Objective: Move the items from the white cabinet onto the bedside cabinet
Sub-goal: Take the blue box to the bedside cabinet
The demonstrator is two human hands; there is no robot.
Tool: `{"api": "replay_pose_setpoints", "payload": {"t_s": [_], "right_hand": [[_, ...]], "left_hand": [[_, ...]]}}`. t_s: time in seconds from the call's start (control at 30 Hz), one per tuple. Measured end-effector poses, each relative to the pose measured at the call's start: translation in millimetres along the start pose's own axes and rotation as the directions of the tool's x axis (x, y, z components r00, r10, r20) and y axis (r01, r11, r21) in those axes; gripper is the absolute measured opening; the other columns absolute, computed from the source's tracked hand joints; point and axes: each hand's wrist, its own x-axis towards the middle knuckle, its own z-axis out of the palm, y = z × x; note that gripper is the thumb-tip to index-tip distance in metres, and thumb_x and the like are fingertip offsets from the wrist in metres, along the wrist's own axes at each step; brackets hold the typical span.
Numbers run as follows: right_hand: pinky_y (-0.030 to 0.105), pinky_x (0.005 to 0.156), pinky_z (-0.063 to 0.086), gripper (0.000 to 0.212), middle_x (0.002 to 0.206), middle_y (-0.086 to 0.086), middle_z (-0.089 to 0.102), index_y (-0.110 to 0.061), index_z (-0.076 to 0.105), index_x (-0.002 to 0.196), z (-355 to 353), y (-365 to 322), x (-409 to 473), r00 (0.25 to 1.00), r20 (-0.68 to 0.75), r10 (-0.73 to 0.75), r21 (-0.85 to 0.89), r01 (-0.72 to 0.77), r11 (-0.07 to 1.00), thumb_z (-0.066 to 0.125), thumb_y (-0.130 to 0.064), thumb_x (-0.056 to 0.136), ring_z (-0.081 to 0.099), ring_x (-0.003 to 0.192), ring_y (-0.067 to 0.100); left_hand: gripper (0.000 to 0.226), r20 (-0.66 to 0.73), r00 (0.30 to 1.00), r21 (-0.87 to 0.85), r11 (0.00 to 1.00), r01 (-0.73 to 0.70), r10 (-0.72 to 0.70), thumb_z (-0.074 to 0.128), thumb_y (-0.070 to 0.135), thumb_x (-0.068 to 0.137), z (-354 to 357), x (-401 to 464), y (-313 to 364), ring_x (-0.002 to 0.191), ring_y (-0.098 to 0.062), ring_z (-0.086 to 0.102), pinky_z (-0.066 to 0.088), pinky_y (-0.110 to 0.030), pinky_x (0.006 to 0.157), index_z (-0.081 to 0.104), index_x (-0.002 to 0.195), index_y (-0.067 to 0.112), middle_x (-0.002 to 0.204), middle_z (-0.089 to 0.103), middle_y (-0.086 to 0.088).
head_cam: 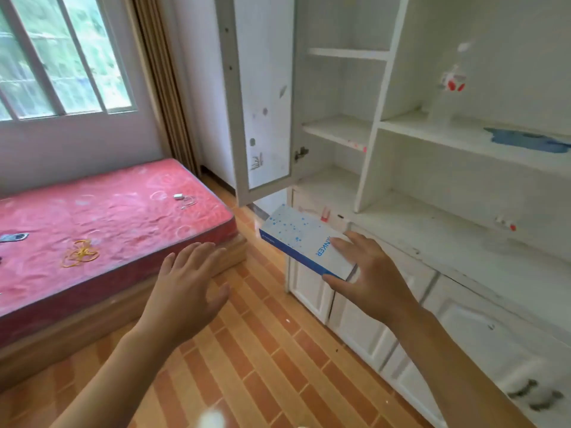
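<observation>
Head view: right hand (pixel 367 273) grips the white-and-blue box (pixel 304 242) by its near end, long axis running away toward the white cabinet (pixel 401 230). Left hand (pixel 188 285), fingers spread and empty, hovers beside the box, toward the bed (pixel 108 217).
</observation>
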Motion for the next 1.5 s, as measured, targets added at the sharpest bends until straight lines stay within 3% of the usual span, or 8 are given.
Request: {"api": "replay_pose_setpoints", "payload": {"t_s": [0.2, 0.43, 0.7, 0.9, 1.07, 1.37, 1.5], "right_hand": [[0.036, 0.099, 0.050, 0.075, 0.152, 0.003, 0.048, -0.025, 0.050, 0.148, 84.7, -63.1, 88.0, 0.965, 0.108, -0.237, 0.093, 0.228, 0.969, 0.079, -0.052, 0.084, 0.043, 0.134, 0.020], [0.036, 0.085, 0.059, 0.072, 0.138, -0.003, 0.055, -0.027, 0.052, 0.140, 191.5, -117.4, 191.3, 0.864, 0.185, -0.469, 0.211, 0.432, 0.877, 0.076, -0.058, 0.080, 0.051, 0.121, 0.017], [0.035, 0.096, 0.051, 0.070, 0.146, 0.001, 0.056, -0.025, 0.058, 0.139, 286.8, -192.6, 279.2, 0.708, 0.276, -0.650, 0.345, 0.559, 0.754, 0.083, -0.051, 0.079, 0.052, 0.128, 0.021], [0.040, 0.105, 0.048, 0.071, 0.152, -0.002, 0.050, -0.031, 0.055, 0.143, 345.2, -282.5, 291.6, 0.531, 0.310, -0.789, 0.480, 0.629, 0.612, 0.079, -0.055, 0.081, 0.047, 0.136, 0.020], [0.038, 0.094, 0.049, 0.064, 0.143, -0.012, 0.052, -0.033, 0.057, 0.138, 387.9, -371.4, 281.2, 0.404, 0.279, -0.871, 0.568, 0.662, 0.489, 0.077, -0.055, 0.082, 0.051, 0.126, 0.016], [0.042, 0.109, 0.046, 0.077, 0.153, -0.009, 0.048, -0.037, 0.052, 0.147, 461.5, -549.0, 217.9, 0.280, 0.309, -0.909, 0.625, 0.661, 0.416, 0.058, -0.078, 0.082, 0.045, 0.138, 0.015], [0.041, 0.111, 0.043, 0.079, 0.155, -0.009, 0.047, -0.036, 0.051, 0.148, 480.0, -627.7, 187.5, 0.262, 0.308, -0.915, 0.639, 0.655, 0.403, 0.060, -0.078, 0.082, 0.043, 0.140, 0.014]], "left_hand": [[0.066, -0.029, 0.968, 0.100, 0.962, 0.253, -0.251, 0.043, 0.058, 0.090, -17.7, -39.8, -93.0, 0.141, -0.029, 0.043, 0.040, -0.058, 0.110, 0.051, 0.146, 0.025, 0.149, 0.051, -0.002], [0.067, -0.059, 0.855, 0.217, 0.829, 0.515, -0.515, 0.041, 0.060, 0.091, -21.0, -51.1, -177.1, 0.143, -0.025, 0.040, 0.037, -0.058, 0.114, 0.049, 0.149, 0.026, 0.152, 0.049, -0.001], [0.066, -0.129, 0.652, 0.220, 0.619, 0.754, -0.747, 0.043, 0.059, 0.091, -26.9, -84.4, -232.7, 0.142, -0.025, 0.045, 0.040, -0.059, 0.114, 0.052, 0.147, 0.024, 0.150, 0.052, -0.001], [0.066, -0.188, 0.497, 0.184, 0.467, 0.865, -0.847, 0.040, 0.061, 0.093, -34.4, -148.9, -260.6, 0.139, -0.024, 0.048, 0.042, -0.056, 0.111, 0.053, 0.145, 0.023, 0.148, 0.054, -0.002], [0.064, -0.255, 0.387, 0.154, 0.358, 0.921, -0.886, 0.042, 0.060, 0.093, -45.1, -207.8, -293.9, 0.139, -0.021, 0.045, 0.040, -0.052, 0.113, 0.052, 0.145, 0.025, 0.148, 0.053, 0.001], [0.064, -0.299, 0.243, 0.112, 0.219, 0.969, -0.923, 0.043, 0.057, 0.092, -86.5, -345.6, -383.5, 0.133, -0.025, 0.050, 0.046, -0.051, 0.107, 0.055, 0.142, 0.020, 0.142, 0.056, -0.002], [0.064, -0.297, 0.208, 0.114, 0.181, 0.977, -0.932, 0.044, 0.056, 0.092, -112.5, -405.3, -420.9, 0.133, -0.025, 0.050, 0.046, -0.049, 0.107, 0.055, 0.142, 0.019, 0.143, 0.056, -0.003]]}}
